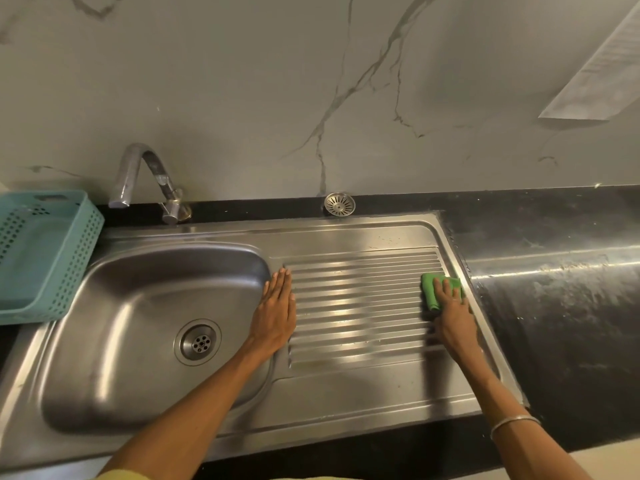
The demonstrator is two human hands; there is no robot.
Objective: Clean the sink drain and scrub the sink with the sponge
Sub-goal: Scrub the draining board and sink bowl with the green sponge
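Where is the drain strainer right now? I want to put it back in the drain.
In the head view, the drain strainer sits on the black counter ledge behind the drainboard, right of the faucet, against the wall.

A stainless steel sink (pixel 145 327) with a round drain (pixel 197 342) sat in a black stone counter (pixel 554 289), its ribbed steel drainboard (pixel 360 306) extending to the right of the basin. The left hand (pixel 275 311) lay flat, fingers straight, on the strip between basin and drainboard. The right hand (pixel 452 315) pressed a folded green sponge (pixel 433 289) against the drainboard's far right ribs, and a thin metal bangle (pixel 514 424) circled that forearm. A curved chrome tap (pixel 145 181) stood behind the basin. A round metal drain strainer (pixel 339 204) rested on the counter behind the drainboard. A perforated teal plastic basket (pixel 45 251) sat at the sink's left edge.
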